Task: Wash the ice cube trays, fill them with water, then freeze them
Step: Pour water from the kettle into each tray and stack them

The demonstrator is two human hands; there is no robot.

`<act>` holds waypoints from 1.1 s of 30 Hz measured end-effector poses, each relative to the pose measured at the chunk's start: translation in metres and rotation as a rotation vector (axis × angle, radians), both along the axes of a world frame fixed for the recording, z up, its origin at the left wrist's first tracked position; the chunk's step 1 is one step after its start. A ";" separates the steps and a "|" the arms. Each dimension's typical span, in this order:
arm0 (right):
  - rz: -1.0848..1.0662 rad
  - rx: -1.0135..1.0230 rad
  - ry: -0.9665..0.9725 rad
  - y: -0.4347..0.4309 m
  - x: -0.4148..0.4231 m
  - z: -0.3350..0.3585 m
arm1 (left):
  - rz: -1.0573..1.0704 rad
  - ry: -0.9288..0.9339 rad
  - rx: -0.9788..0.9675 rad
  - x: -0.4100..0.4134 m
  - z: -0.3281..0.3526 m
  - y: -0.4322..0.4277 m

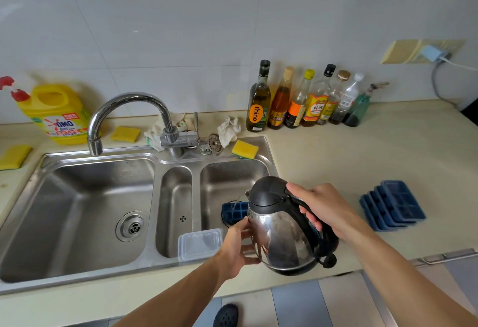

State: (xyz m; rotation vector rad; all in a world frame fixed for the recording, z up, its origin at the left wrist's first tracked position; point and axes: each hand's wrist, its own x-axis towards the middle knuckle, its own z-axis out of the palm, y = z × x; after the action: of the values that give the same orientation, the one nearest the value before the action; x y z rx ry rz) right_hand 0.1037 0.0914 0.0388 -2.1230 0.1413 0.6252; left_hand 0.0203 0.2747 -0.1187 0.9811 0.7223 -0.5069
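Kettle [282, 228]: steel with a black lid, held tilted, spout toward the right basin of the sink [103, 156], centre-right of the frame. Right hand [320, 207]: curled round the black handle. Left hand [238, 246]: fingers spread and laid against the steel side, lower centre. Tray [234, 212]: blue, lying in the right basin just beyond the spout, partly hidden by the kettle. Stack [393, 205] of blue trays: set on the bench [362, 150], right of frame, apart from the sink. Box [199, 244]: clear, perched on the sink's front rim. Bottles [305, 99]: ranged along the wall, upper right.
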 end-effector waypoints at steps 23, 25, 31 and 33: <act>-0.073 0.013 0.014 -0.021 0.010 0.006 | -0.042 0.011 -0.015 0.020 0.008 -0.017; -0.079 0.014 0.018 -0.021 0.012 0.006 | -0.046 0.013 -0.013 0.022 0.007 -0.016; -0.086 0.026 0.027 -0.018 0.018 0.005 | -0.031 0.040 -0.011 0.027 0.008 -0.013; -0.091 0.025 0.030 -0.017 0.020 0.005 | -0.029 0.043 -0.019 0.029 0.008 -0.012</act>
State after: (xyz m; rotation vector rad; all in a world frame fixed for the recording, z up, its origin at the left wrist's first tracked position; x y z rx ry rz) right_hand 0.1238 0.0748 0.0435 -2.0713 0.2437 0.6023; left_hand 0.0488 0.2624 -0.1106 0.9665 0.7414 -0.5613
